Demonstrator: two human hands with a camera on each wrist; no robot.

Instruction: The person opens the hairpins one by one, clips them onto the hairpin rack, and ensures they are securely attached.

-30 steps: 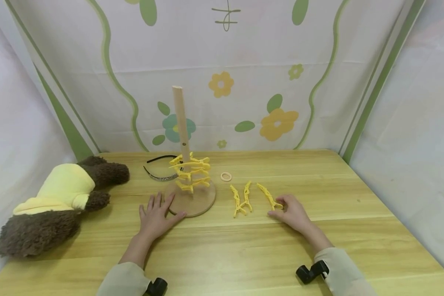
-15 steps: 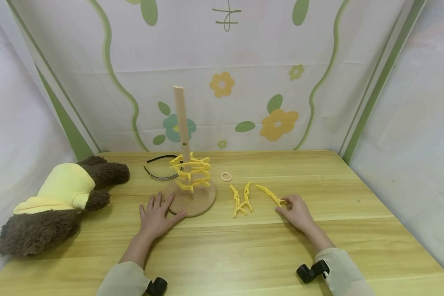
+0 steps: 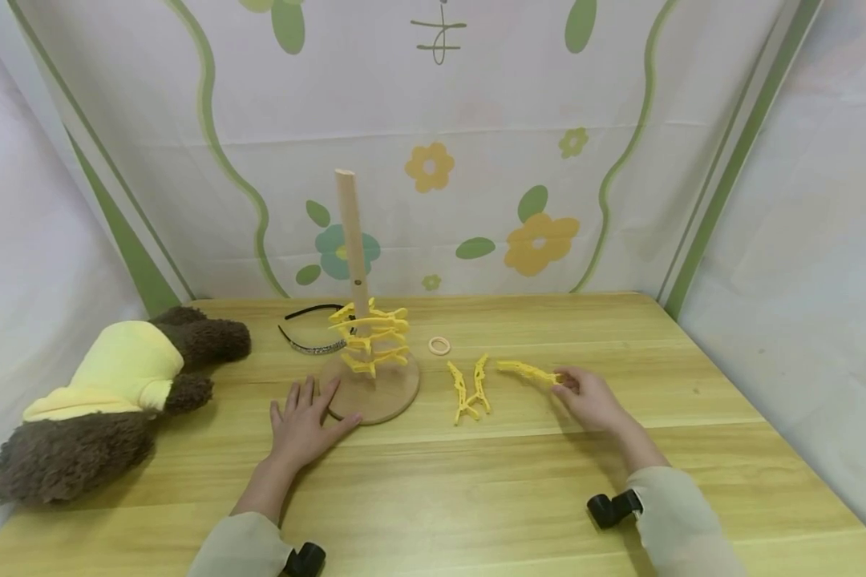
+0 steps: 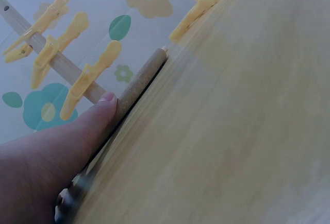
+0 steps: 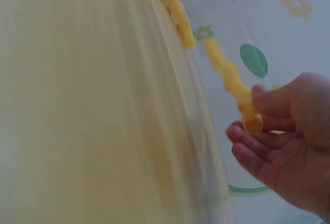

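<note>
My right hand [image 3: 590,398] pinches one end of a yellow hair clip [image 3: 527,371] between thumb and fingers. In the right wrist view that hair clip [image 5: 227,74] points away from the hand, raised off the table. My left hand [image 3: 305,429] rests with spread fingers at the left edge of a round wooden base [image 3: 386,405], its thumb on the rim. From the base rises a wooden post [image 3: 351,232], with several yellow clips [image 3: 375,336] clamped around its lower part. Two more yellow clips [image 3: 469,393] lie on the table between the post and my right hand.
A small pale ring [image 3: 439,345] lies behind the loose clips. Behind the post is a black headband [image 3: 310,348] with a glittery band. A brown plush toy [image 3: 79,453] in a yellow top lies at the left. A flowered cloth [image 3: 476,160] hangs behind the table [image 3: 476,497].
My right hand has moved slightly right and lifted the clip from the table, swinging it to lie more sideways. The left hand stays in place on the base.
</note>
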